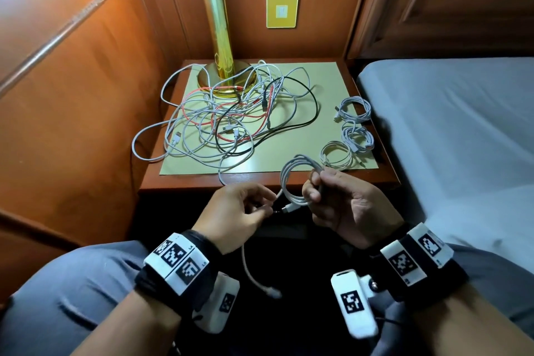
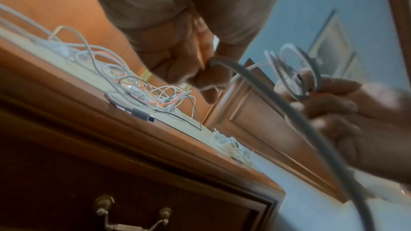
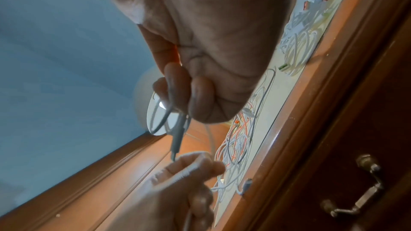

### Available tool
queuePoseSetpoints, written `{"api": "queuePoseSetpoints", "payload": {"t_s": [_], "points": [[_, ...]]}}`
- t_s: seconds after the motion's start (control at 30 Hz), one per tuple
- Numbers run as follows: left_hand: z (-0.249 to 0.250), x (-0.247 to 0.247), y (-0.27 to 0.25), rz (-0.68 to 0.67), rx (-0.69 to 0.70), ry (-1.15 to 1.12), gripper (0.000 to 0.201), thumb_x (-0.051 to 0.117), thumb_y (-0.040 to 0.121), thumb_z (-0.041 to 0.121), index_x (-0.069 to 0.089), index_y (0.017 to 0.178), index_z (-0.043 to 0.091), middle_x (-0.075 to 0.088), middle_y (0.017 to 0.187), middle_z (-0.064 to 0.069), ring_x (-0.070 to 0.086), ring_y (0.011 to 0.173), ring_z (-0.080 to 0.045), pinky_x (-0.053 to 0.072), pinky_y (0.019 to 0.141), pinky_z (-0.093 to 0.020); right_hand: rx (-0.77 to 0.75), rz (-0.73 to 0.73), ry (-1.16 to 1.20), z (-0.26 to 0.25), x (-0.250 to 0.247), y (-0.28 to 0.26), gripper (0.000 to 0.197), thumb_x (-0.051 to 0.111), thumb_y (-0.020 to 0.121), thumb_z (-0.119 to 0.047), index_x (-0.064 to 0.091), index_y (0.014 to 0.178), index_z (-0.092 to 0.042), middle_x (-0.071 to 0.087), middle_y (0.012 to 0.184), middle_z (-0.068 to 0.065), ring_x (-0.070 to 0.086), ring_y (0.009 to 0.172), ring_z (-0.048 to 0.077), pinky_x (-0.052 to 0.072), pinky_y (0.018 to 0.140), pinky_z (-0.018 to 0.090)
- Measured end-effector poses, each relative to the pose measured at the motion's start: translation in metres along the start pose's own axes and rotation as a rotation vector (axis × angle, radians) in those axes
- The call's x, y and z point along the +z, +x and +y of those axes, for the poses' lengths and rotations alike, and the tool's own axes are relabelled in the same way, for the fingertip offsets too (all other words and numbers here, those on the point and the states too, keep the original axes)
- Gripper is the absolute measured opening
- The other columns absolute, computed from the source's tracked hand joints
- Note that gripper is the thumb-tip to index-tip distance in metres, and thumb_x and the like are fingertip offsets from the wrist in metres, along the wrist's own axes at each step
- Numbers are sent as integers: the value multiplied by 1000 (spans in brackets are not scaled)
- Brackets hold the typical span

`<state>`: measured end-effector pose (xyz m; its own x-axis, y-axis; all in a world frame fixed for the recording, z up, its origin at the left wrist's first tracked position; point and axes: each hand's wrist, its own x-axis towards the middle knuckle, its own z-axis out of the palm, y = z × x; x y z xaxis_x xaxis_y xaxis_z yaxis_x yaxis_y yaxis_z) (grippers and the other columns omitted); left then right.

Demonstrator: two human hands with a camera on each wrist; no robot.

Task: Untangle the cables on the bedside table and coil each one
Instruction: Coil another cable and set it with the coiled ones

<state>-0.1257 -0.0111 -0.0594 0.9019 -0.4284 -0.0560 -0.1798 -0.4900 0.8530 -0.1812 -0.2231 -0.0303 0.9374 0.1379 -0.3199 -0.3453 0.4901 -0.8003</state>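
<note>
Fingers [image 1: 312,195] of our right hand [image 1: 338,205] curl round a white cable [image 1: 291,182], gripping its loops as a small coil just in front of the bench [image 1: 387,179]. Our left hand [image 1: 239,211] pinches the same cable's free run between thumb and fingertips, beside a white plug; the tail hangs down between our knees. Largest first: the grey bed [image 1: 462,124] lies to the right, the bench carries a pale mat [image 1: 329,78], and a brass lamp [image 1: 219,37] stands at the back of it. We see a loose tangle [image 1: 228,118] of white, red and black cables spread on the mat's left. Three finished white coils [image 1: 354,108] lie along the mat's right edge, near each other.
</note>
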Motion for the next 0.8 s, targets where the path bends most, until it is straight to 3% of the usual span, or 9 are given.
{"api": "queuePoseSetpoints", "payload": {"t_s": [0.1, 0.27, 0.37, 0.47, 0.57, 0.63, 0.73, 0.8], "points": [[0, 3, -3, -48, 41, 58, 23, 75, 85, 9, 78, 96, 29, 69, 83, 10, 50, 59, 1, 38, 61, -8, -49, 61, -121, -1, -3, 3, 11, 49, 96, -23, 51, 89, -14, 53, 73, 4, 28, 51, 13, 9, 59, 35], [-3, 3, -3, -18, 80, 115, 23, 76, 85, 10, 78, 95, 31, 70, 83, 15, 55, 65, 1, 41, 65, -10, -57, 35, -194, 2, -3, 5, 17, 52, 86, -29, 54, 90, -13, 57, 71, 3, 33, 49, 13, 11, 54, 33], [-1, 1, -3, 50, 93, 128, 19, 76, 84, 9, 76, 92, 27, 70, 79, 13, 59, 65, -4, 47, 66, -16, -51, 49, -288, 5, -2, 6, 20, 53, 85, -31, 56, 89, -12, 54, 67, 1, 32, 51, 13, 11, 53, 33], [0, -5, 0, 175, 48, 138, 15, 75, 84, 7, 73, 86, 23, 68, 74, 12, 55, 60, -1, 43, 61, -12, -66, 110, -337, 6, -2, 7, 20, 52, 84, -33, 57, 88, -14, 53, 66, -1, 31, 54, 13, 15, 48, 26], [1, -8, 1, 193, 9, 140, 14, 75, 84, 9, 73, 83, 22, 68, 73, 12, 55, 60, 0, 41, 60, -10, -113, 149, -310, 5, -1, 8, 15, 52, 97, -27, 56, 89, -14, 51, 67, -1, 34, 53, 9, 20, 45, 20], [2, -5, -2, 150, 35, 173, 13, 76, 84, 11, 74, 84, 23, 69, 73, 11, 55, 60, 0, 40, 59, -8, -170, 179, -329, 6, 0, 8, 18, 43, 106, -15, 54, 92, -11, 53, 69, 1, 37, 52, 10, 25, 46, 20], [3, 0, -6, 90, 103, 242, 12, 76, 84, 12, 74, 86, 24, 68, 75, 13, 57, 67, 3, 39, 62, -5, -239, 211, -404, 9, 2, 9, 17, 41, 106, -8, 55, 97, -7, 64, 77, 5, 51, 54, 13, 30, 48, 22], [4, 1, -6, 92, 143, 261, 12, 76, 84, 12, 74, 87, 24, 67, 75, 14, 58, 71, 5, 39, 64, -4, -270, 214, -432, 11, 3, 8, 16, 42, 105, -6, 56, 98, -5, 68, 82, 9, 57, 57, 12, 37, 48, 15]]}}
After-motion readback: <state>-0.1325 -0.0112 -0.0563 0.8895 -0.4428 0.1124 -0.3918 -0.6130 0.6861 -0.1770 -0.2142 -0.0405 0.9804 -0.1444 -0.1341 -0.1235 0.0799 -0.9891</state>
